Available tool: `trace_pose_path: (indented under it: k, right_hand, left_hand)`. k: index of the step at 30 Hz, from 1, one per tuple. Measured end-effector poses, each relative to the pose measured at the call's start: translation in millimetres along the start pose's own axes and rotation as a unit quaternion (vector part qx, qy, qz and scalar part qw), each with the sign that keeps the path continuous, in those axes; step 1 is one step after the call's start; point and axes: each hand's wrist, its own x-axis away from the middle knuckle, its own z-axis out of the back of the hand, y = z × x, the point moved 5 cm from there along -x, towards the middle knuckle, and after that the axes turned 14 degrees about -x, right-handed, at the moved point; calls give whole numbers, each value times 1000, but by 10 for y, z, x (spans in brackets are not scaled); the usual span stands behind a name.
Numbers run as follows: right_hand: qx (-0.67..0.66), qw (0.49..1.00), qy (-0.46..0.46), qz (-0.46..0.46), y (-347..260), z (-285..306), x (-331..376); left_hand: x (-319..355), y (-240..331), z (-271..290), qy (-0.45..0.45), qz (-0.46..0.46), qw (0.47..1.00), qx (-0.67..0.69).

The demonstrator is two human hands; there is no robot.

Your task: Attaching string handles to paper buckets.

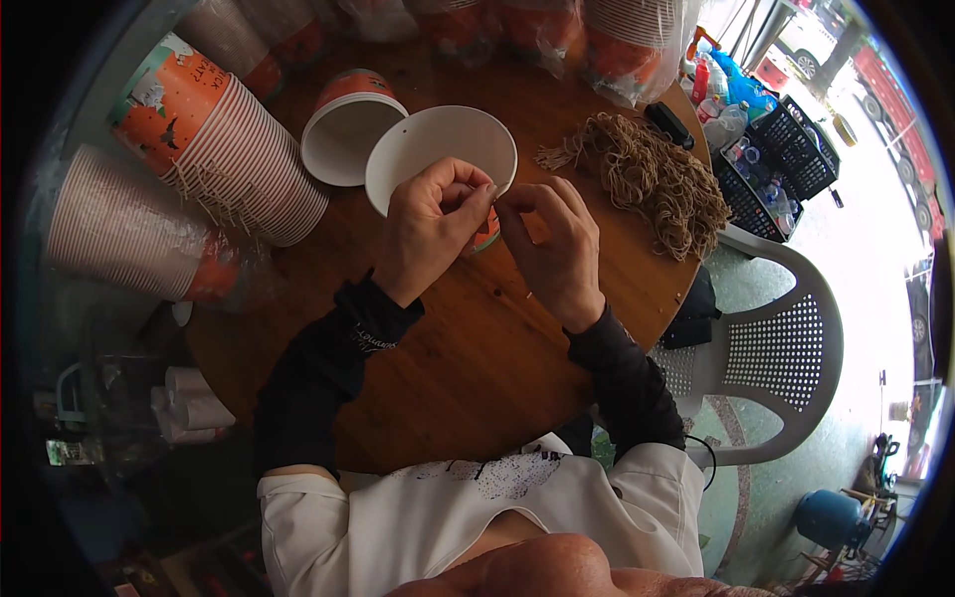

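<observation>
My left hand (433,227) and my right hand (559,244) meet over the table, thumbs and forefingers pinched together. Between the fingertips shows a tiny tan bit that looks like the end of a thin cord (500,192); most of it is hidden. Just beyond them is a paper bucket (443,134), its white inside facing up and a little orange outside showing below my fingers. Small dark holes mark its wall near the rim. A second orange paper bucket (353,134) lies tilted to its left. To the right lies a tangled heap of tan cords (652,184).
Nested orange bucket stacks (224,139) stand at the left, with cords draped over one; a wrapped stack (134,229) is beside it. More wrapped stacks (632,45) line the far edge. A black object (668,124), a grey plastic chair (781,348) and black crates (761,184) are at the right.
</observation>
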Motion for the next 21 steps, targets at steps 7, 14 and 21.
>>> trace_pose_path:
  k: [7,14,21]
  right_hand:
    - [-12,1000,-15,-5,9,-8,7]
    - [-45,996,-19,-68,45,70,-29]
    - [-50,994,-50,-85,99,89,-75]
  left_hand:
    - [9,34,32,13,-30,997,-67]
    - [5,58,48,-22,-69,991,-108]
    - [-62,139,85,-68,-63,986,-137]
